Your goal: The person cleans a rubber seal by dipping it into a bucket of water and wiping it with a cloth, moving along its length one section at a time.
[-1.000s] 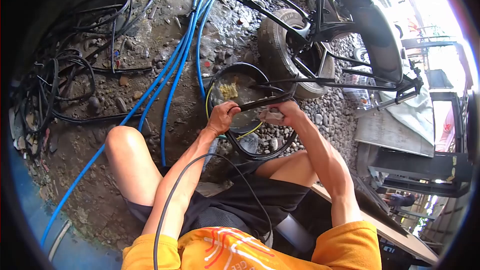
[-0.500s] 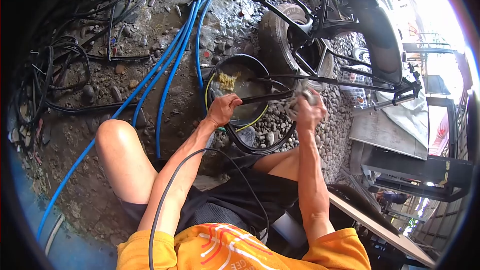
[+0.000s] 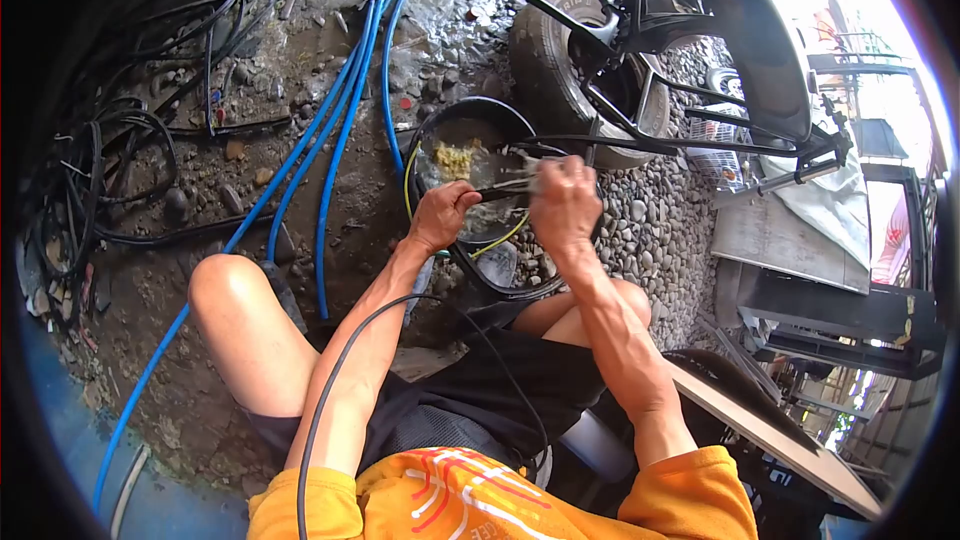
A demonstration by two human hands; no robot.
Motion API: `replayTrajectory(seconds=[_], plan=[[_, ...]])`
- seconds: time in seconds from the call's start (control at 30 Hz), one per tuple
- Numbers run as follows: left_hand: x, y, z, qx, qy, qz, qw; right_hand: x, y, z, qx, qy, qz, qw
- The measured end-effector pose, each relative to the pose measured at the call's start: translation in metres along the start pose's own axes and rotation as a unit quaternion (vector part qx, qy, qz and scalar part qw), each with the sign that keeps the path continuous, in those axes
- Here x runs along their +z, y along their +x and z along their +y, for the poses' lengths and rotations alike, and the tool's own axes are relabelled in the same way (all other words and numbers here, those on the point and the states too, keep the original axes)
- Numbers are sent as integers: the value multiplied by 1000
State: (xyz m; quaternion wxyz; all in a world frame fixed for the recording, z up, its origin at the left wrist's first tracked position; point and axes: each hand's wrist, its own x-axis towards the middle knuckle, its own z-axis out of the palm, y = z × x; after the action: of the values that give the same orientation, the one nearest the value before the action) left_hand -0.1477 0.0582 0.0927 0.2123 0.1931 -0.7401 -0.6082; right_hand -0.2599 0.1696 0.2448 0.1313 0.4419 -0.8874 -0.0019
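Note:
My left hand (image 3: 443, 215) grips a black rubber inner tube (image 3: 500, 285) that loops down in front of my knees. A stretch of the tube runs taut from that hand toward my right hand (image 3: 565, 202). My right hand is closed on a pale rag (image 3: 527, 178) pressed against the tube. Both hands are over a round black basin (image 3: 470, 130) of murky water with a yellow sponge-like lump (image 3: 455, 160) in it.
A motorcycle rear wheel (image 3: 545, 65) on a black frame stands just beyond the basin, on pebbles. Three blue hoses (image 3: 335, 140) run across the muddy ground at the left. A tangle of black cables (image 3: 110, 150) lies far left. A thin black cord (image 3: 330, 400) hangs across my chest.
My right hand went out to the right along the tube, then came back left toward my left hand, with the rag still in it. My left hand kept its grip.

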Motion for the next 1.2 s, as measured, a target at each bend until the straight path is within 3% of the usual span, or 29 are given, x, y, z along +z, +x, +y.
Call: replayTrajectory(seconds=[0.13, 0.23, 0.3, 0.33, 0.43, 0.57, 0.7, 0.77, 0.87, 0.97, 1.2], plan=[[3, -1, 0, 22, 21, 14, 999, 11, -12, -6, -11, -5, -39, 999], [8, -2, -10, 55, 35, 12, 998, 33, -25, -40, -123, -6, -145, 982], [7, -1, -14, 84, 34, 22, 996, 35, -20, -53, -131, 38, -121, 983], [10, 0, -13, 110, 2, 68, 992, 31, -16, -50, -107, 49, -132, 984], [6, -3, -9, 43, 27, 16, 999, 12, -6, -26, -12, 46, -143, 989], [5, -3, -4, 48, 52, 6, 998, -8, -2, 3, 65, 10, -167, 984], [8, -3, -5, 80, 72, 0, 994, 20, -13, -21, -5, 39, -215, 976], [10, -3, -11, 86, 79, 0, 993, 45, -19, -38, -32, 95, -169, 981], [7, -5, -15, 106, 48, 12, 993, 34, -9, -32, -3, 92, -221, 971], [1, -3, -4, 62, 85, -64, 992, 20, -14, -11, 36, 76, -274, 958], [9, -3, -17, 61, 122, -76, 988, 54, -42, -20, 16, 91, -344, 935]])
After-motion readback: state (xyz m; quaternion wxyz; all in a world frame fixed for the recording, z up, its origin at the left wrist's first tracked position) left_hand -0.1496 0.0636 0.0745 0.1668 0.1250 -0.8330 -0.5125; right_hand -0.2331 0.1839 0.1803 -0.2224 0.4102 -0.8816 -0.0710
